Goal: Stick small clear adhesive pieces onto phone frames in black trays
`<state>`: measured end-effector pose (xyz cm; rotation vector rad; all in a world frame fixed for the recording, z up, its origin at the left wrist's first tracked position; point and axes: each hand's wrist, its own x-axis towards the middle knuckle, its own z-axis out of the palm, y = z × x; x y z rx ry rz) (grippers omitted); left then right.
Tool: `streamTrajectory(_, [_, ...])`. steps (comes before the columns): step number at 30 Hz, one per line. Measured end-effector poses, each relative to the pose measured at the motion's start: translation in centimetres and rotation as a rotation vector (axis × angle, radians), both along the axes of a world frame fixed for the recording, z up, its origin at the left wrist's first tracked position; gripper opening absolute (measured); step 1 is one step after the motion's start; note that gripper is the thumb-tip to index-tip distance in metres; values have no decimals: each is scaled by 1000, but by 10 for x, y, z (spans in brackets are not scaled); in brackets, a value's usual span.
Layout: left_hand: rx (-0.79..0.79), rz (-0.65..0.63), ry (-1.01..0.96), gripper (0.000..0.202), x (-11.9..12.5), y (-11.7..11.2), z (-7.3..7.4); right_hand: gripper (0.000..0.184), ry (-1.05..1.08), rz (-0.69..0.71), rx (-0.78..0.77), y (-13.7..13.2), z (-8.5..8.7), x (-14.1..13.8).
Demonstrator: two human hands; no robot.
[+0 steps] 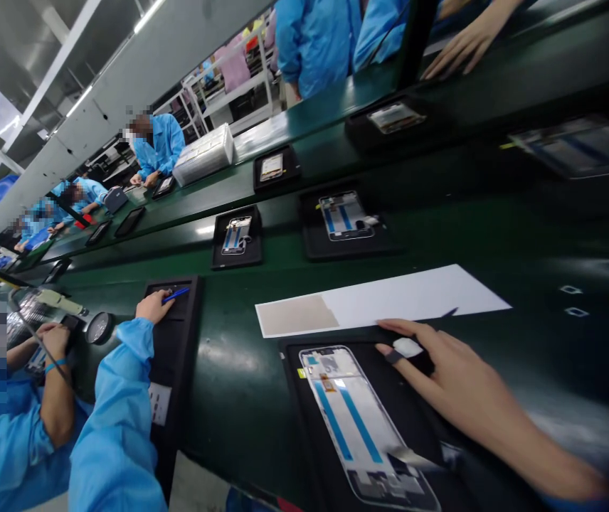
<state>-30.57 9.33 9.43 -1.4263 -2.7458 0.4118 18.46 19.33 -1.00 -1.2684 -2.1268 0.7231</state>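
My right hand [457, 384] lies flat with its fingers stretched out on the top right corner of a black tray [294, 355]. One finger wears a white cot. In the tray, just left of the hand, lies a phone frame [361, 427] with two blue strips. My left hand [152, 307], in a blue sleeve, rests on a second black tray [176, 341] further left. Its fingers are closed on a thin blue pen-like tool [176, 294].
A white paper sheet [405, 295] with a tan patch lies on the green belt [230, 398] beyond my tray. More trays with phone frames [237, 235] [343, 215] sit further along. A co-worker's hands [53, 338] work at the left beside a round gauge [99, 327]. Other workers line the far side.
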Motion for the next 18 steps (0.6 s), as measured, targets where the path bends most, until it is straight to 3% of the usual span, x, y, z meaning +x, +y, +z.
streamTrajectory(3, [52, 81, 6, 44, 2, 5, -6, 42, -15, 7, -18, 2, -7, 1])
streamTrajectory(6, [91, 152, -2, 38, 1, 9, -11, 42, -31, -2, -28, 4, -10, 1])
streamTrajectory(14, [193, 269, -12, 40, 9, 15, -17, 43, -45, -9, -97, 1, 1, 0])
streamTrajectory(18, [235, 275, -13, 31, 13, 19, -16, 45, -45, -14, -104, 0, 3, -2])
